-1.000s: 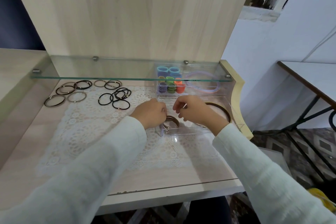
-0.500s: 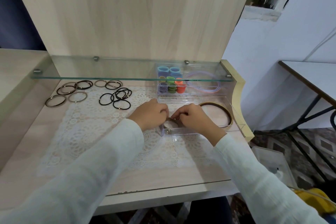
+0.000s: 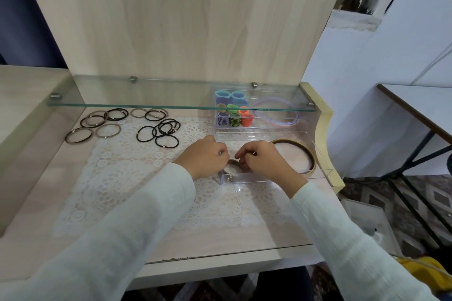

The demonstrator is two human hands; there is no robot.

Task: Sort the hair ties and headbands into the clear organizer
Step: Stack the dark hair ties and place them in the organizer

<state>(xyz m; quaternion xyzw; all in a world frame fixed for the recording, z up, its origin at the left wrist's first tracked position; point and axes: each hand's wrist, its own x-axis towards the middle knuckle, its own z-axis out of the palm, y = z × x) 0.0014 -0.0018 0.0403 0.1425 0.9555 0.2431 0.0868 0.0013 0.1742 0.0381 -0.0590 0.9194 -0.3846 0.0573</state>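
The clear organizer (image 3: 325, 168) stands at the right of the desk, its front drawer pulled out. My left hand (image 3: 206, 157) and my right hand (image 3: 263, 160) meet over the drawer's front left compartment, fingers curled on brown hair ties (image 3: 232, 166) lying there. A brown headband (image 3: 297, 146) lies in the drawer's right part. Colourful hair ties (image 3: 232, 115) and pastel headbands (image 3: 276, 118) fill the back compartments. Loose black hair ties (image 3: 161, 131) and brown hair ties (image 3: 97, 124) lie on the desk at the left.
A white lace mat (image 3: 137, 178) covers the desk. A glass shelf (image 3: 146, 95) hangs over the back of the desk, above the organizer. A wooden back panel (image 3: 183, 19) rises behind. A second table (image 3: 420, 105) stands to the right.
My right hand has moved left and down from above the headband to the front left compartment, uncovering the brown headband. My left hand has stayed at the compartment.
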